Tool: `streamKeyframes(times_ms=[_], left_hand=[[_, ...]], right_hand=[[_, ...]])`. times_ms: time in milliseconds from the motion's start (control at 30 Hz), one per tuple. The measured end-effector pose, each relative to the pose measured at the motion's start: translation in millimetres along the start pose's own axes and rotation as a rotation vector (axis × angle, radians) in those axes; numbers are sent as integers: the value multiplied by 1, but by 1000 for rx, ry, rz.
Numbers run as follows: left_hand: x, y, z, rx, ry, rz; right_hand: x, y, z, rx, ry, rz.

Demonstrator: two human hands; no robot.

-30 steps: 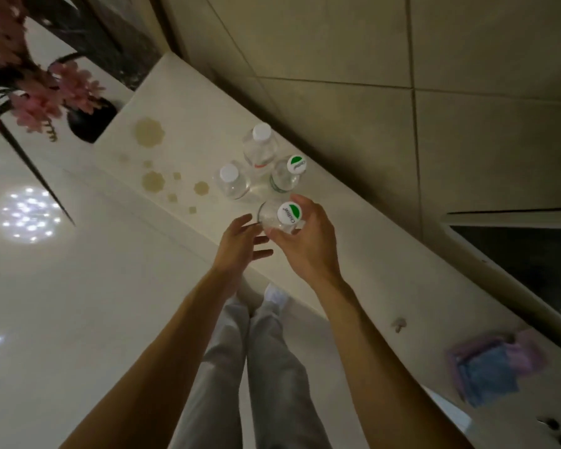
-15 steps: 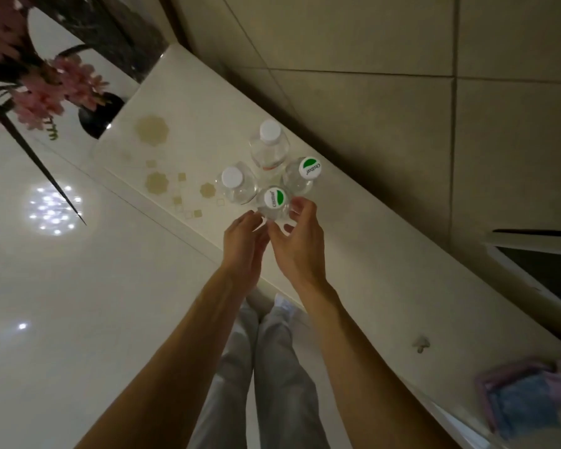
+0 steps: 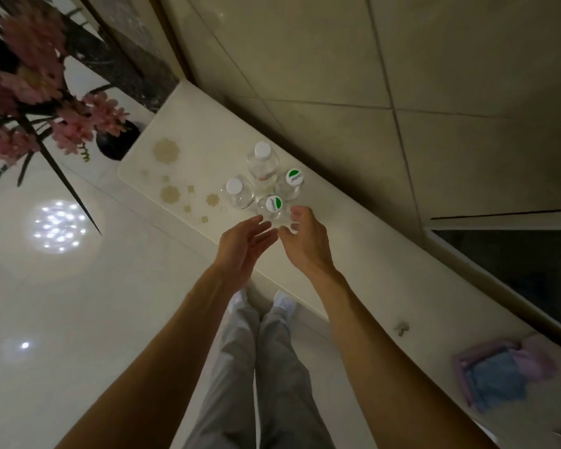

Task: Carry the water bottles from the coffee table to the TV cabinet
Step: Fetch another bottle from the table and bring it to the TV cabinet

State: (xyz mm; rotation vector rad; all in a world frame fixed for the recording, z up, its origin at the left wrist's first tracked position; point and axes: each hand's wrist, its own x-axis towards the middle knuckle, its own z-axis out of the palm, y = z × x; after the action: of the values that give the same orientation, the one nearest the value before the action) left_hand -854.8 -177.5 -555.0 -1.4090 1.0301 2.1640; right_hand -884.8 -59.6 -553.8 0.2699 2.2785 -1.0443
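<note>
Several clear water bottles stand close together on the cream TV cabinet top [image 3: 353,254]. The nearest bottle [image 3: 273,204] has a green-and-white cap, as does the one behind it to the right [image 3: 294,177]. A taller bottle [image 3: 262,150] and a shorter one [image 3: 234,186] have white caps. My left hand [image 3: 240,244] is just in front of the nearest bottle, fingers stretched and apart, holding nothing. My right hand [image 3: 308,241] sits beside that bottle on its right, fingers loosely curled, a small gap between them and the bottle.
A dark vase [image 3: 117,140] with pink flowers [image 3: 78,124] stands at the cabinet's left end. A pink and blue cloth [image 3: 499,374] lies at the right, a small object [image 3: 401,328] near it. The dark TV screen [image 3: 515,267] is behind. Glossy floor lies below.
My right hand set the green-capped bottle down among the others and let go. Both hands have drawn back slightly toward me.
</note>
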Motion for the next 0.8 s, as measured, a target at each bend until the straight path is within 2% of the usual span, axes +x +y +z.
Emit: streamKeyframes(times_ms=[167,400,467,600,700,800], left_hand=[[-74,38,9,362,31,115],[-181,98,34,883,-112,407],[-198,108,37,1096,-154,507],[-225,125,43,1705,-191,795],[-240,131,47,1820,-279,937],[-248,137,52,1863,-398,1003]], right_hand=[[-45,-40,-72,-59,-33,-12],[-102,-89,-152,-170,53,-146],[-116,-98,-166,-222,59,-180],[-150,-108,-182,-289,82,-223],[-171,-113,-182,-314,116,-219],[-190,-115,-179,-298,145,-175]])
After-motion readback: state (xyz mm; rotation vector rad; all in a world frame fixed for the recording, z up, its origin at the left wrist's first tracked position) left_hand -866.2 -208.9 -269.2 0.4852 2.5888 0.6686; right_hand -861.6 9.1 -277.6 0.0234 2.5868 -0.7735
